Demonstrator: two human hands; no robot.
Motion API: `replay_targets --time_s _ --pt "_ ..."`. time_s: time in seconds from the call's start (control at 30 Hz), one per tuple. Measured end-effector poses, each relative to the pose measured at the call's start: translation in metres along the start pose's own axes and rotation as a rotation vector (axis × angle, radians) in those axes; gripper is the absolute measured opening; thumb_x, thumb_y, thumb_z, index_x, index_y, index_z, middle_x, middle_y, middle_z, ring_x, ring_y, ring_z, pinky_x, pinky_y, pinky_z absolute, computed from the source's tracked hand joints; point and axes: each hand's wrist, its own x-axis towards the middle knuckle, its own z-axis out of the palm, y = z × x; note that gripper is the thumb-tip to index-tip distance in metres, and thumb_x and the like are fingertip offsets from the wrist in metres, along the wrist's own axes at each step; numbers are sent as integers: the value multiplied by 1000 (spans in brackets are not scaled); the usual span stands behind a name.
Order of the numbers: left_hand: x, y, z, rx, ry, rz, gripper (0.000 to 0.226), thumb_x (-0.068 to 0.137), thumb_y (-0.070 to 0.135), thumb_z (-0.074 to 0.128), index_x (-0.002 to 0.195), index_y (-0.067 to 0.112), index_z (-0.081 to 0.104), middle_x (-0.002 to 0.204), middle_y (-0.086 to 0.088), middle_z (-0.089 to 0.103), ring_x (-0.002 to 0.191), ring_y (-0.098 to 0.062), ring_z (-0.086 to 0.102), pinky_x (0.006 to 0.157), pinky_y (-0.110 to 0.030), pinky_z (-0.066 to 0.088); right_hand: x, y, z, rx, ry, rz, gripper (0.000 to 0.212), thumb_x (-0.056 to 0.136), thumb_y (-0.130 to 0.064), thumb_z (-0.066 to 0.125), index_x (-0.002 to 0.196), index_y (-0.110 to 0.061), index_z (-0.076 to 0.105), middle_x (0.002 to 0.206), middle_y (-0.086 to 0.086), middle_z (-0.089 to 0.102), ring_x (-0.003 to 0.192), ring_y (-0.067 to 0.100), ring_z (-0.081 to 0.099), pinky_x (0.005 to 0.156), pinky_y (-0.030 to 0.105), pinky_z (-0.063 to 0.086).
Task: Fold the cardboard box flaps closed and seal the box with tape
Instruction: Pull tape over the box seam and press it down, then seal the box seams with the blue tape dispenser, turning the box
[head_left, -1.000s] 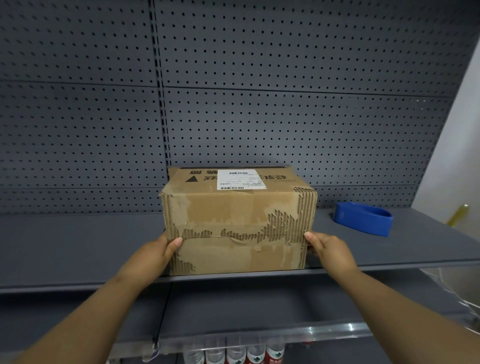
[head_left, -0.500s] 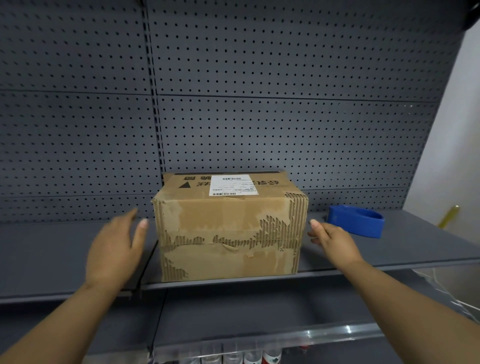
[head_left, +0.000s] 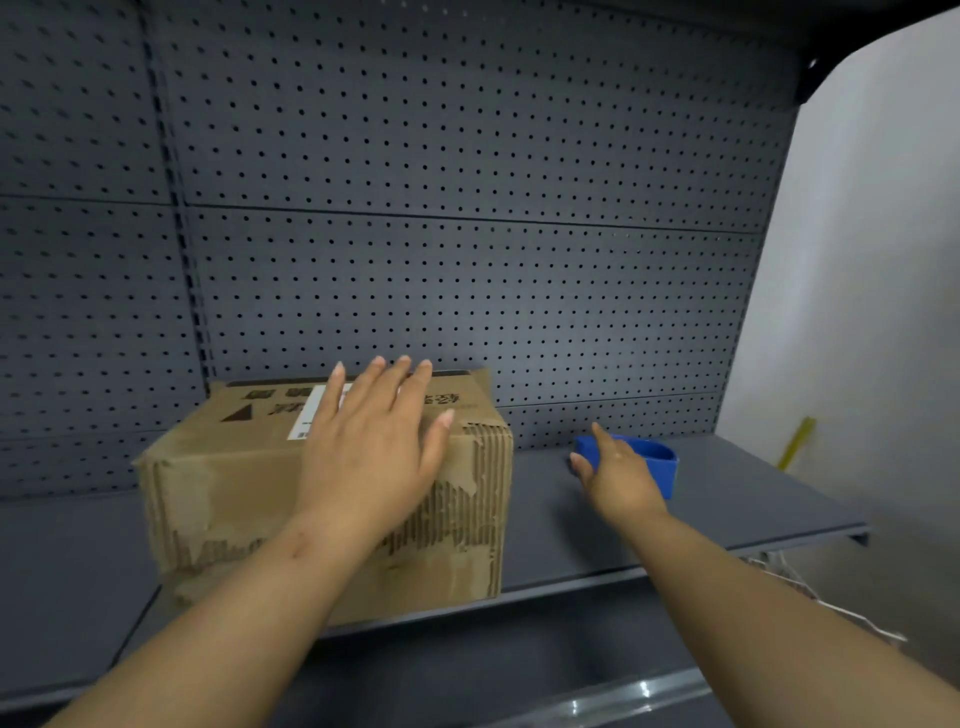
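Left hand (head_left: 371, 457) lies flat, fingers spread, on the box (head_left: 322, 499) at frame centre, probably steadying the flaps; right hand (head_left: 618, 475), fingers released, reaches the blue tape holder (head_left: 654, 460) to the right.

From my seat I see two bare forearms, no sleeves anywhere up to the bottom edge of the view. The left hand (head_left: 366, 457) wears no glove, ring or watch; its nails are short and pale, extending a little past the fingertips. A thin dark line, maybe a scratch, crosses the left wrist, though blur keeps me from being sure. The right hand (head_left: 618, 475) is equally bare, no band at its wrist.
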Motion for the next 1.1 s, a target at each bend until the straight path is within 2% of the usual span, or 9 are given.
replay_targets --time_s 0.13,0.33,0.53,0.73,0.8,0.87,0.93,1.0,1.1 --pt "20 23 11 45 -28 17 67 89 51 4 147 21 18 154 2 24 144 -15 15 115 -38 -4 26 25 -2 -185 -61 58 68 97 -36 43 151 -17 7 153 11 28 137 29 33 111 40 31" --pt "31 23 21 131 -49 -37 75 83 54 -2 146 22 23 152 2 28 143 -15 19 113 -37 -4 60 55 5 -525 -145 92 70 99 -31 40 151 -23 -6 159 13 6 146 28 8 118 46 5" --pt "27 16 29 153 -100 -74 79 81 57 -4 145 22 28 150 2 34 141 -15 23 115 -39 2 82 66 14 -720 -199 180 74 95 -18 37 148 -18 -16 156 25 0 146 33 -4 117 49 1" --pt "25 13 35 128 -118 -107 82 80 59 -4 142 21 34 147 0 38 140 -16 27 116 -39 7 93 80 17 -731 -190 151 73 92 -15 41 150 -12 -3 151 17 28 143 31 19 119 45 4" --pt "25 14 38 115 -121 -115 82 80 59 -4 142 21 35 147 0 40 140 -17 28 115 -38 8 93 82 17 -724 -145 98 67 89 -11 44 148 -9 12 145 13 37 138 28 32 119 42 6" --pt "23 15 40 82 -120 -121 81 81 59 -3 141 21 37 146 0 41 139 -17 30 115 -38 7 93 82 16 -677 -147 66 55 89 -5 44 141 -4 29 138 11 45 129 26 43 117 38 18" --pt "22 16 41 57 -120 -121 80 82 58 -2 140 21 39 145 0 42 139 -17 30 115 -38 5 89 78 16 -606 -172 56 45 91 -2 46 135 -3 38 133 11 48 120 25 51 101 33 38" --pt "21 16 40 59 -127 -114 80 81 58 -3 140 22 38 145 1 42 139 -16 30 115 -37 4 86 73 16 -525 -147 30 40 93 -6 49 132 -4 40 132 13 48 109 25 59 78 31 45" --pt "19 18 35 34 -137 -116 75 85 60 1 140 23 36 145 3 41 138 -15 31 115 -35 4 75 58 6 -259 -16 33 35 97 -15 47 130 -4 43 129 15 47 97 29 61 77 34 48"
